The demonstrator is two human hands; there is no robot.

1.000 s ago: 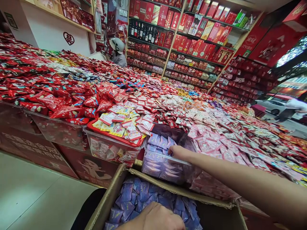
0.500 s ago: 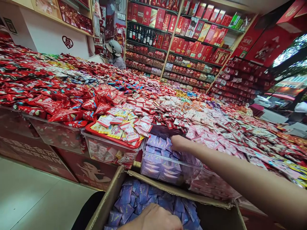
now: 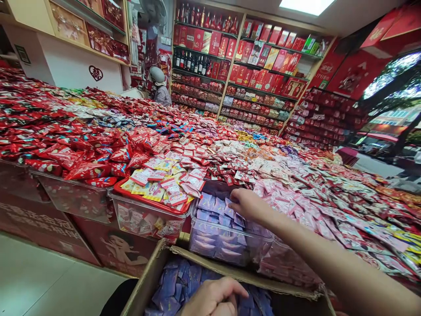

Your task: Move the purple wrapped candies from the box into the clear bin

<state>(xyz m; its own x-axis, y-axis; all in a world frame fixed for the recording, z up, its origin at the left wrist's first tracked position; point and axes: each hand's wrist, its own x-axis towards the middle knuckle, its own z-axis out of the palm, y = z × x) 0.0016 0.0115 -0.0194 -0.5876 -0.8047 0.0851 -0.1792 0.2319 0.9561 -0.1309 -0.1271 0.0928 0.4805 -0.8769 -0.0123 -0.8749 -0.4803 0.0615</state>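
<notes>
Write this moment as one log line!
Left hand: over loose purple packets in cardboard box | Right hand: at stacked purple packets in clear bin | Grip: unclear

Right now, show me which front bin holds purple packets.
The bin under the right hand; its left neighbour holds pink and yellow packets, its right neighbour pink ones.

Desk with bins along the near edge.
Left: clear bins heaped with red packets. Centre: red-rimmed bin heaped with pink and yellow packets. Right of centre: transparent tub containing stacked purple packets. Far side: dense spread of mixed packets.
</notes>
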